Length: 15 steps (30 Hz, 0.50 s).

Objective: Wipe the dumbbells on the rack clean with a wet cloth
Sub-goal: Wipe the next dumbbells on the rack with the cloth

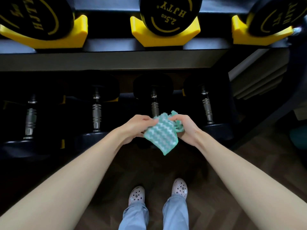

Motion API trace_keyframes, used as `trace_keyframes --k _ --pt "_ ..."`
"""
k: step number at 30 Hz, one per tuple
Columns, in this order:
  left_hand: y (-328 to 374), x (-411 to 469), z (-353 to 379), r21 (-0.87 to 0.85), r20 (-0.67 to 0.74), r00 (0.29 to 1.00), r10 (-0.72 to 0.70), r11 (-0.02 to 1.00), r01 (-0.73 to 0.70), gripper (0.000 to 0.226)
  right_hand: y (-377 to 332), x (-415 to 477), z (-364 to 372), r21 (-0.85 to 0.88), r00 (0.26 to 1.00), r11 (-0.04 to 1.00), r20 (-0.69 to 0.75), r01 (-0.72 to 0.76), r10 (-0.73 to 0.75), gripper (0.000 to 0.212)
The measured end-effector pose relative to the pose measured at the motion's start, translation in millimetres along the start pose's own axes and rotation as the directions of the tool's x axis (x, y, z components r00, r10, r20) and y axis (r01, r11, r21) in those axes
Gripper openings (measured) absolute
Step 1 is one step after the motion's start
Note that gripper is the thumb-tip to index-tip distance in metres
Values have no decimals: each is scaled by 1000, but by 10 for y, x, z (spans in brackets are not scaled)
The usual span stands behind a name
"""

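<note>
A green and white striped cloth (pixel 159 135) hangs between both hands in front of the lower rack tier. My left hand (pixel 134 127) pinches its left edge, and my right hand (pixel 184 126) grips its bunched right side. Behind the cloth lies a black dumbbell with a metal handle (pixel 154 103), one of several on the dark lower tier. On the upper tier a black 2.5 kg dumbbell (pixel 167 14) with yellow lettering sits in a yellow cradle (pixel 141 35), with a larger dumbbell (pixel 31 15) to its left and another (pixel 272 15) to its right.
The black rack shelf edge (pixel 116 60) runs across above the lower dumbbells, and a rack leg (pixel 265 103) slants down at the right. Grey stacked mats (pixel 255 77) sit beyond it. Dark wooden floor (pixel 157 171) lies below, with my feet in pale clogs (pixel 179 188).
</note>
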<state>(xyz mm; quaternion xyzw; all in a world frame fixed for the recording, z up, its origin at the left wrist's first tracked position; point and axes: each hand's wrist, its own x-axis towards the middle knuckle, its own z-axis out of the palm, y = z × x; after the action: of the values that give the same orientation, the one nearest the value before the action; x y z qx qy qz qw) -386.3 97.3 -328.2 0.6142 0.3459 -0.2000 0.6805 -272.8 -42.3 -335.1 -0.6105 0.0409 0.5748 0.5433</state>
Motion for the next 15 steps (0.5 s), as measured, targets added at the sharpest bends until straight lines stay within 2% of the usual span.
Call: trace_keyframes --k 2,4,6,7,9,10,11,13,15 --pt "-2 11 10 -234 -18 1000 -23 972 18 19 6 -6 36 155 999 987 -16 36 -34 14" --pt "21 23 46 -388 -16 1000 -22 922 14 15 50 21 70 166 985 982 -159 92 -65 12" --pt "45 49 109 -370 -5 1000 8 929 -10 25 98 62 66 104 963 990 -263 93 -63 11" --pt "51 70 152 -298 -9 1000 24 954 -25 33 97 63 63 120 975 990 -217 74 -47 16" --pt "85 114 233 -184 -34 998 56 981 -61 50 47 51 6 241 999 970 -39 11 -2 39" --pt "101 151 258 -174 -38 997 64 982 -70 56 10 48 -32 255 1000 967 28 -16 10 42" --pt "114 188 262 -186 -32 997 65 980 -70 59 -24 51 -68 228 998 973 63 -29 15 36" --pt "147 244 241 -234 10 999 48 971 -45 55 -53 158 -159 167 1000 985 8 -31 30 26" --pt "181 344 184 -293 -26 1000 -6 956 -2 42 -68 392 -238 200 989 980 -145 -5 35 32"
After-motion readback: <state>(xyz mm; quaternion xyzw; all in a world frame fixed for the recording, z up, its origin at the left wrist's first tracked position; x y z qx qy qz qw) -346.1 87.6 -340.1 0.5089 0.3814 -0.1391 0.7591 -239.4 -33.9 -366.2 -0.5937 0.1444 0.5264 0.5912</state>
